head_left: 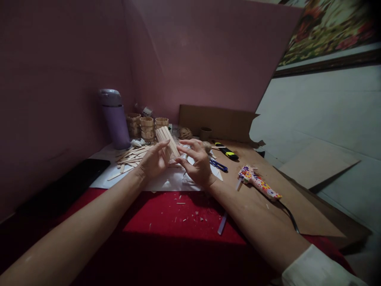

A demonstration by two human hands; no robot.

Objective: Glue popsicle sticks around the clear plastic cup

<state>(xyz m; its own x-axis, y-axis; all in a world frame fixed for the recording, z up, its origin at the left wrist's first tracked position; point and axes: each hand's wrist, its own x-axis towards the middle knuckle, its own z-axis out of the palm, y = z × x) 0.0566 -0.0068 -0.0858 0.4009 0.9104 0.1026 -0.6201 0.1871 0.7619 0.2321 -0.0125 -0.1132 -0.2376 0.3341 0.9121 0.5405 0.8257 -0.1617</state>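
Observation:
Several pale wooden craft sticks (167, 137) stand side by side in a tilted row, over what seems to be a clear piece behind them. My left hand (154, 161) is closed around the left and lower part of this row, thumb along its front. From the right, my right hand (198, 163) grips the edge of the row between thumb and fingertips. Under and left of my hands, loose craft sticks (131, 159) lie in a heap on a white sheet (101, 176). The inner side of the row is hidden.
Behind stand a purple bottle (116, 123), carved-looking wooden cups (147, 129), a ball of twine (185, 133) and a small dark pot (205, 133). On the cardboard (297, 206) lie a yellow-black cutter (226, 151), a blue cutter (218, 165) and a corded glue gun (258, 183).

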